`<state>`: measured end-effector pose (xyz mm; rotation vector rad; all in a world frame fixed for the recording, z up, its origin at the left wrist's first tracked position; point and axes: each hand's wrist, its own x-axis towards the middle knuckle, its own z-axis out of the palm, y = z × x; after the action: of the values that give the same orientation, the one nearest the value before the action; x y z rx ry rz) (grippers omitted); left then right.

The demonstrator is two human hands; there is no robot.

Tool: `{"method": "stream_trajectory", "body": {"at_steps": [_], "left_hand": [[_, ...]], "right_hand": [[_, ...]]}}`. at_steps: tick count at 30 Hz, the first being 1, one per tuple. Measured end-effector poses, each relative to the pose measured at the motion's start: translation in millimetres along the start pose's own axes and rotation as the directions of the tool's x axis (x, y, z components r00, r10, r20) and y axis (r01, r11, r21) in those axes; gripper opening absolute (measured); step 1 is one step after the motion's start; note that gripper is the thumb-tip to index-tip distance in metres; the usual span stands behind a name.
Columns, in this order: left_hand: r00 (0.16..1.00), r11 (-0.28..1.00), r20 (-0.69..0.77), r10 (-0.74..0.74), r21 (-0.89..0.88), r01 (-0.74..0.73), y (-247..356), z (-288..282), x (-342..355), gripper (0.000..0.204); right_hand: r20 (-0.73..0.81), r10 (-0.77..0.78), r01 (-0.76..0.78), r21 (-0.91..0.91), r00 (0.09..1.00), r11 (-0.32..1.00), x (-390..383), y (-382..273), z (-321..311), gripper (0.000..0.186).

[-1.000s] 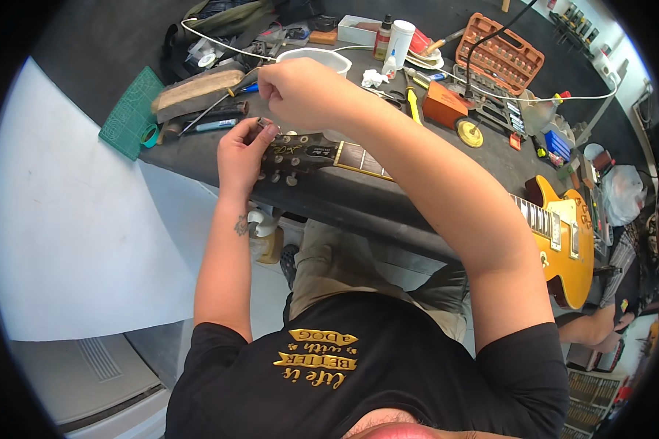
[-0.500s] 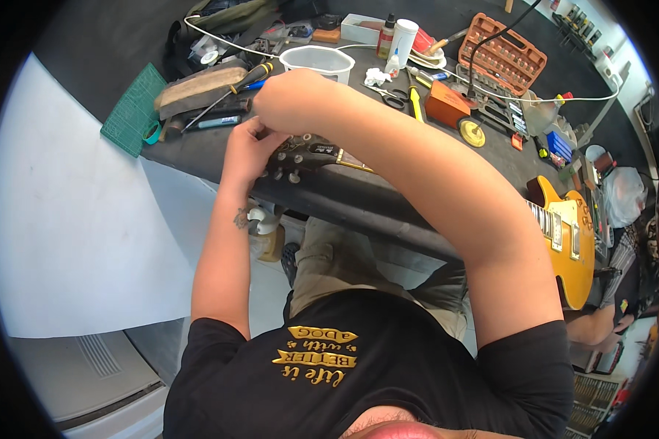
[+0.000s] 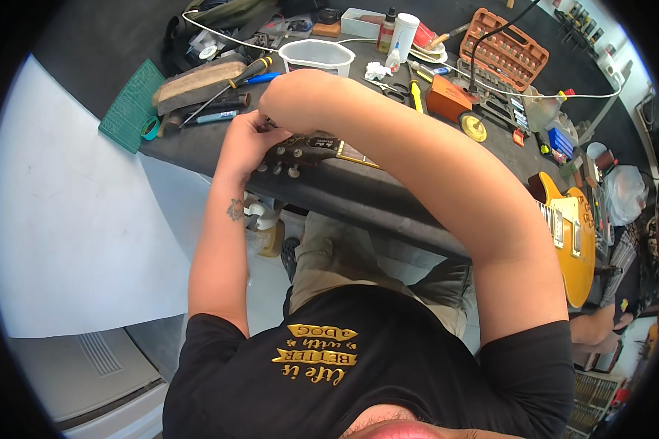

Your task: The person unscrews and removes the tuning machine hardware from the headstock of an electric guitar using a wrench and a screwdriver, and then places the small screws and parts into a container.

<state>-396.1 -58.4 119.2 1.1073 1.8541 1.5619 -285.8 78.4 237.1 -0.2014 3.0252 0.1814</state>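
Observation:
The dark headstock [image 3: 307,150] of a guitar lies at the front edge of the bench, its metal tuning pegs pointing toward me. Its gold body [image 3: 575,252] is at the right, and my right forearm crosses above the neck. At the headstock's far left end, my left hand [image 3: 245,143] has its thumb and fingers closed together; what they pinch is hidden. My right hand [image 3: 280,106] is bent down from the wrist against the left one, its fingers mostly out of sight beneath it.
A white plastic tub [image 3: 315,55] stands behind my hands. A screwdriver [image 3: 234,80] and a wooden block [image 3: 198,86] lie left, beside a green cutting mat [image 3: 133,106]. Scissors [image 3: 392,89], an orange socket case [image 3: 501,51] and bottles crowd the back. Another person's arm [image 3: 593,325] shows at right.
Both hands have shifted slightly, staying together at the headstock's end. The right forearm has moved a little down and right, and the view has tilted slightly.

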Motion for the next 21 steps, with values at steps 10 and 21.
{"method": "stream_trajectory", "body": {"at_steps": [10,21], "left_hand": [[0.999,0.989,0.037,-0.015,0.148,0.009,15.0,4.2,5.2,0.017],[0.99,0.998,0.139,-0.028,-0.043,0.034,-1.5,-11.9,6.1,0.019]], "right_hand": [[0.007,0.173,-0.173,-0.041,0.985,0.984,3.9,-6.1,3.3,0.032],[0.085,0.065,-0.067,0.012,0.994,0.998,13.8,2.2,1.8,0.025]]}}
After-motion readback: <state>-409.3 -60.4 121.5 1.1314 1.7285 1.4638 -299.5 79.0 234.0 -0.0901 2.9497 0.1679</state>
